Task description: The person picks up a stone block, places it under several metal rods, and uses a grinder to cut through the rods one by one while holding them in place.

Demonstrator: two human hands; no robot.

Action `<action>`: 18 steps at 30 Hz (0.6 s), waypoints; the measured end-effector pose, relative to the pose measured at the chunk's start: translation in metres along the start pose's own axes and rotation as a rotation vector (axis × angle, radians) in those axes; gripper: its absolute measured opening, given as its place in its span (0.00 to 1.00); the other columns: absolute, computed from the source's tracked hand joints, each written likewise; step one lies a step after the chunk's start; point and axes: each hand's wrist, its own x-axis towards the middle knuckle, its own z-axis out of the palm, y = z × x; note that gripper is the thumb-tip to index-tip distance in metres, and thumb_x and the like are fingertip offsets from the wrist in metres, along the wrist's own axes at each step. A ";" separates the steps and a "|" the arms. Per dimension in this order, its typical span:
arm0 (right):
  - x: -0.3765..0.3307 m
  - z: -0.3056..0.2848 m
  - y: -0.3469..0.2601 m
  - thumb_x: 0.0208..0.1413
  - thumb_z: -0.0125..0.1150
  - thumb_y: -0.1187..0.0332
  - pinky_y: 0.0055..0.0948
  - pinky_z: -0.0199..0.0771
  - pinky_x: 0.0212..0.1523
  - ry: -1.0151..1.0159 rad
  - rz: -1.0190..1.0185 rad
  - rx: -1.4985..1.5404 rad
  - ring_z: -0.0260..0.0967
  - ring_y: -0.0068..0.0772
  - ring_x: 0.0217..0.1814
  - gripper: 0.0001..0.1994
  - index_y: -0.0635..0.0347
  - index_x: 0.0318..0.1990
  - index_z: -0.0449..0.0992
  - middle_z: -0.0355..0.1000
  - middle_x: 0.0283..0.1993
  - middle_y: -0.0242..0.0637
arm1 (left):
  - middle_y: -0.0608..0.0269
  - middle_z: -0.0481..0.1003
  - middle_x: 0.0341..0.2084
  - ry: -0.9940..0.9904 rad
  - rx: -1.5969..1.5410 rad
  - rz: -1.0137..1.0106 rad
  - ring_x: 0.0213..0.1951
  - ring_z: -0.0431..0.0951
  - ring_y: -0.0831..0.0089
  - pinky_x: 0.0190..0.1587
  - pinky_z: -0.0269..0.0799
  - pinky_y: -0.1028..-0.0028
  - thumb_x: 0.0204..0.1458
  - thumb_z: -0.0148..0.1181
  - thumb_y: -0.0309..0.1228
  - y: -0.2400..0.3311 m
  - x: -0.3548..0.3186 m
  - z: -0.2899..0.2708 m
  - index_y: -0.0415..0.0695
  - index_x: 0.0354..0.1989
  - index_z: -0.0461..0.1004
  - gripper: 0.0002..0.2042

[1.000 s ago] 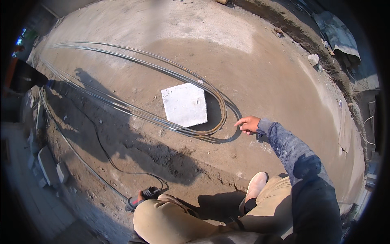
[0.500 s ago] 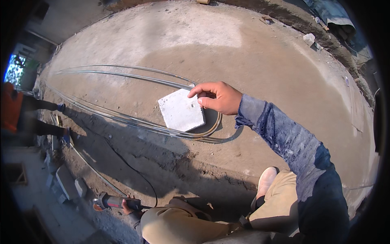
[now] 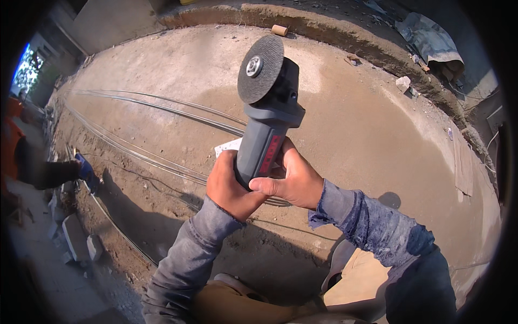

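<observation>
An angle grinder (image 3: 267, 116) is now held up at the centre of view, where half a second ago only the right hand hovered over the white square slab (image 3: 227, 147) and the tool lay low at 7 o'clock. The left hand (image 3: 231, 186) is wrapped around the grey body from 9 o'clock; the right hand (image 3: 294, 181) is closed on it from 3 o'clock. The cutting disc (image 3: 261, 68) is pointed toward 12 o'clock. The bent steel rods (image 3: 162, 105) are left untouched on the concrete floor (image 3: 367, 129), so work with the tool is judged to be in preparation.

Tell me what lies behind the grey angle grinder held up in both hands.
Behind the grey angle grinder, a corner of a white square slab and thin metal rods show on the concrete floor. The grinder and hands cover the slab's remainder.
</observation>
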 end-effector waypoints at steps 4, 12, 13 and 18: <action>-0.039 -0.051 -0.005 0.43 0.69 0.67 0.30 0.72 0.46 0.559 0.135 0.405 0.67 0.28 0.45 0.26 0.63 0.47 0.60 0.65 0.40 0.37 | 0.49 0.66 0.30 -0.069 -0.071 0.091 0.29 0.73 0.49 0.29 0.71 0.60 0.31 0.67 0.31 0.050 0.011 0.082 0.37 0.39 0.61 0.26; -0.077 -0.123 -0.027 0.40 0.60 0.71 0.34 0.77 0.38 0.453 0.445 0.183 0.71 0.33 0.36 0.21 0.66 0.44 0.65 0.67 0.36 0.39 | 0.42 0.60 0.41 -0.049 -0.531 -0.088 0.41 0.67 0.47 0.43 0.67 0.59 0.34 0.66 0.31 0.116 -0.053 0.167 0.34 0.56 0.47 0.41; -0.079 -0.129 -0.024 0.40 0.60 0.71 0.34 0.77 0.37 0.459 0.413 0.176 0.71 0.33 0.36 0.21 0.66 0.44 0.65 0.67 0.37 0.39 | 0.40 0.60 0.43 -0.061 -0.595 -0.087 0.43 0.67 0.47 0.45 0.66 0.60 0.35 0.65 0.30 0.118 -0.056 0.168 0.33 0.60 0.44 0.44; -0.075 -0.156 -0.008 0.40 0.59 0.68 0.38 0.78 0.37 0.418 0.186 0.639 0.71 0.35 0.35 0.25 0.65 0.48 0.61 0.66 0.38 0.41 | 0.31 0.50 0.57 -0.362 -0.826 -0.059 0.59 0.56 0.42 0.59 0.55 0.60 0.41 0.62 0.28 0.106 -0.052 0.161 0.34 0.64 0.29 0.49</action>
